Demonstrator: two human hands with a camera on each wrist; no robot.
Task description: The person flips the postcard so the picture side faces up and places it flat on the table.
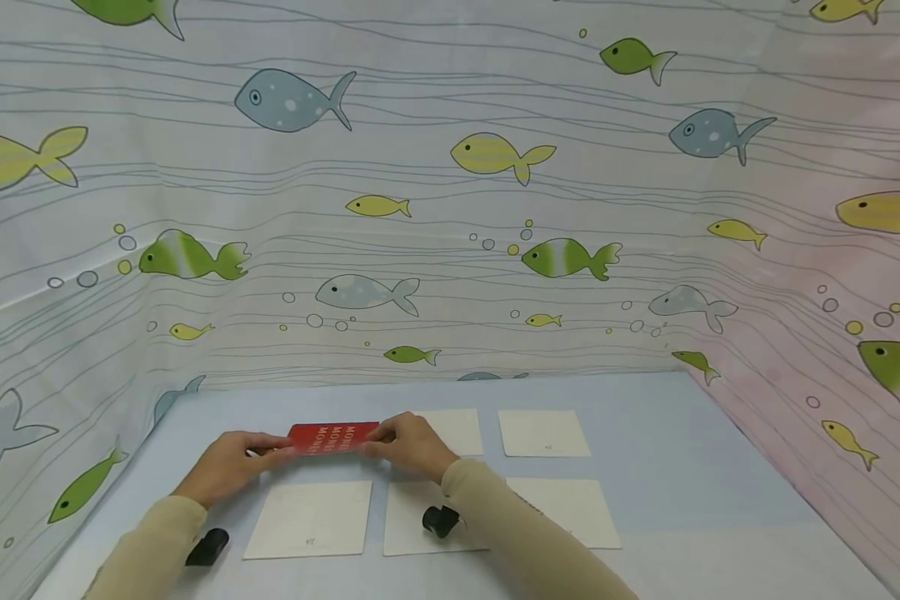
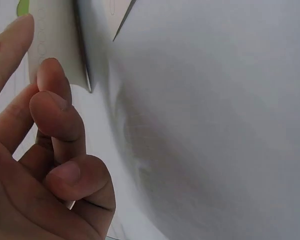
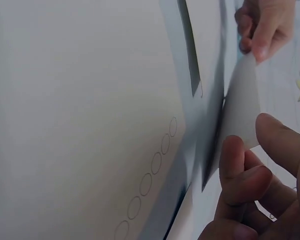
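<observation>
A red card [image 1: 332,437] with white "MONE…" lettering repeated on its face is held above the far left part of the table. My left hand [image 1: 232,458] pinches its left end. At the other end, my right hand [image 1: 412,443] grips the edge between thumb and fingers. From below, the right wrist view shows the card's pale back [image 3: 242,105] slanting between both hands. That back also appears beside the left fingers [image 2: 65,120] in the left wrist view. One white card [image 1: 453,427] is partly hidden behind the right hand.
Several white cards lie in two rows on the pale blue table [image 1: 690,467], including a far one [image 1: 543,433] and a near left one [image 1: 311,518]. The right forearm covers parts of two near cards. A fish-patterned curtain [image 1: 450,217] surrounds the table.
</observation>
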